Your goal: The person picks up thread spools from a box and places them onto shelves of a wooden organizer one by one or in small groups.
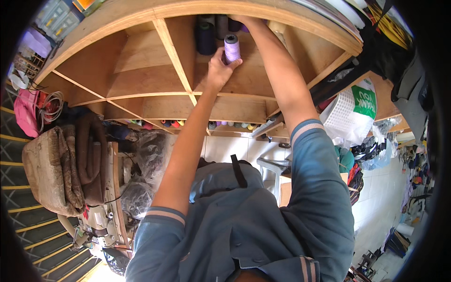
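Observation:
My left hand [219, 70] grips a lilac thread cone [232, 48] inside a compartment of the wooden shelf unit [155, 89]. My right hand [244, 19] reaches deeper into the same compartment, touching dark thread cones [221, 26] at its back; its fingers are partly hidden. A navy thread cone [206, 37] stands just left of the lilac one. Both arms come up from my blue shirt at the bottom.
A lower shelf holds a row of several coloured thread cones [211, 124]. Folded brown blankets [61, 164] lie on a sewing machine table at left. A white plastic basket in a bag [350, 113] hangs at right. Black bags sit below the shelf.

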A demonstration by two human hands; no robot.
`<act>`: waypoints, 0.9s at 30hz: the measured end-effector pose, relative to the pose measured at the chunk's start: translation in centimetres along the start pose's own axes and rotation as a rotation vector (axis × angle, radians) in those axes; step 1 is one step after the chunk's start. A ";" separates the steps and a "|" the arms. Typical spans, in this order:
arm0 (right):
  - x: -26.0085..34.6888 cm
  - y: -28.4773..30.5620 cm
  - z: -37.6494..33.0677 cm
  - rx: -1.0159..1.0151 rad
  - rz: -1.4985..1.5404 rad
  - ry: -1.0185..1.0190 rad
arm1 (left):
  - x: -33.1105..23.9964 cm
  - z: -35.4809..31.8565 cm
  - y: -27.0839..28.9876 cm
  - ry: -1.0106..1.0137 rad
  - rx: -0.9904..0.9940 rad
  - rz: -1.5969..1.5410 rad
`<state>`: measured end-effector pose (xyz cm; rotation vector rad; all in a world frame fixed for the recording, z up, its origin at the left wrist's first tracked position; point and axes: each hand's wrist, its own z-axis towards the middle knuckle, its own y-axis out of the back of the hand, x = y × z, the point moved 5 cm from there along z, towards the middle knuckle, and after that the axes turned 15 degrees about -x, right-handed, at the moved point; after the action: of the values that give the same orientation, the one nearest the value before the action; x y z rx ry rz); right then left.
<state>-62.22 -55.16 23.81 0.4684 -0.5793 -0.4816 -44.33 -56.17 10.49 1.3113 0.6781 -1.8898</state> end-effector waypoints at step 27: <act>0.9 -5.9 0.1 0.047 0.021 0.004 | 0.1 0.0 0.1 -0.026 -0.026 -0.103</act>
<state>-63.35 -60.31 21.10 0.5077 -0.5917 -0.4478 -44.26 -56.24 10.36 1.2548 0.7679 -1.9701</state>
